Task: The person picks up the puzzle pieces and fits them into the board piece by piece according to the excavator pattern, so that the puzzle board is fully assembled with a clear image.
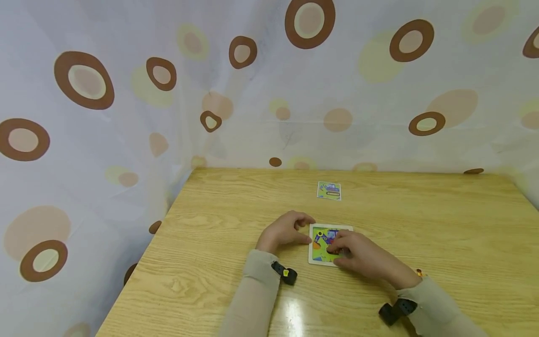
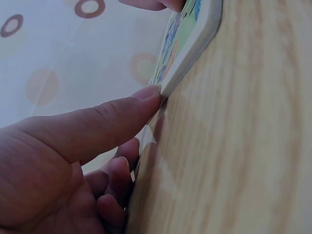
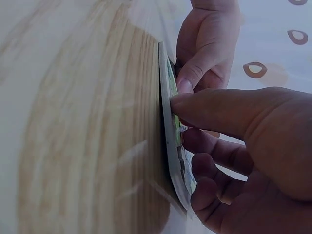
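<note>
A small framed picture puzzle [image 1: 310,252] with a pale rim lies flat on the table, showing a blue and purple digger on green. My left hand [image 1: 286,229] is at its left side. The thumb tip touches the rim in the left wrist view, while the other fingers bend loosely near the tabletop. Over the lower right of the puzzle is my right hand [image 1: 358,252], its thumb on the rim and bent fingertips at the picture. Beside those fingertips is a dark patch; whether they pinch a piece is hidden.
Behind the puzzle lies a small square card [image 1: 329,191] with a similar digger picture. The wooden table [image 1: 202,234] meets a patterned cloth [image 1: 261,93] at the back and left. A black band with a small device [image 1: 286,274] is on each wrist.
</note>
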`<action>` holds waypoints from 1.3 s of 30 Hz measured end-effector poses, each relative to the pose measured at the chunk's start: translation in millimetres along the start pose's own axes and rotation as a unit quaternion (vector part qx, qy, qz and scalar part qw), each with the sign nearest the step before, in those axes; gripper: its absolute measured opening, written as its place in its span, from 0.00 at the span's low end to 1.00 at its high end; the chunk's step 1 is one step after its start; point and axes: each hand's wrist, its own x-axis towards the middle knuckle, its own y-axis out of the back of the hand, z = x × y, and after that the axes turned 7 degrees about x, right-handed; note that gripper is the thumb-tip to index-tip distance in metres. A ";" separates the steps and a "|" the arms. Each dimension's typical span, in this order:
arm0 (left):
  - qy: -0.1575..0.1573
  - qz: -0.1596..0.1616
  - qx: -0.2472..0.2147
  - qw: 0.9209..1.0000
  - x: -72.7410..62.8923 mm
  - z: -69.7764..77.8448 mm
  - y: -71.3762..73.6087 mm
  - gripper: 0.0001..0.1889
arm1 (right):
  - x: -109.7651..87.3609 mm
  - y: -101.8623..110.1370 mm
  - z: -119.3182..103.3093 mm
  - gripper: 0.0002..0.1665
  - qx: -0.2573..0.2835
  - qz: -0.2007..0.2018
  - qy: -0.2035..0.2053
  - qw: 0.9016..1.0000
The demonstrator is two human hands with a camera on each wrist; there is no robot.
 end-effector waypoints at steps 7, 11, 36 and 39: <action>0.005 -0.003 0.000 1.000 0.5 2.4 1.9 0.24 | 7.0 1.9 -1.7 0.11 -0.041 -0.006 0.027 0.999; 0.008 -0.004 0.001 1.000 0.9 2.8 2.2 0.24 | 9.7 3.4 -2.7 0.10 -0.038 -0.018 0.031 0.999; 0.011 0.004 -0.008 1.000 -0.1 0.1 -1.6 0.23 | 4.6 0.0 4.2 0.06 -0.016 0.001 0.002 1.000; 0.009 0.004 -0.007 1.000 0.3 0.0 -2.0 0.23 | 3.7 0.1 3.8 0.06 -0.019 0.007 -0.003 1.000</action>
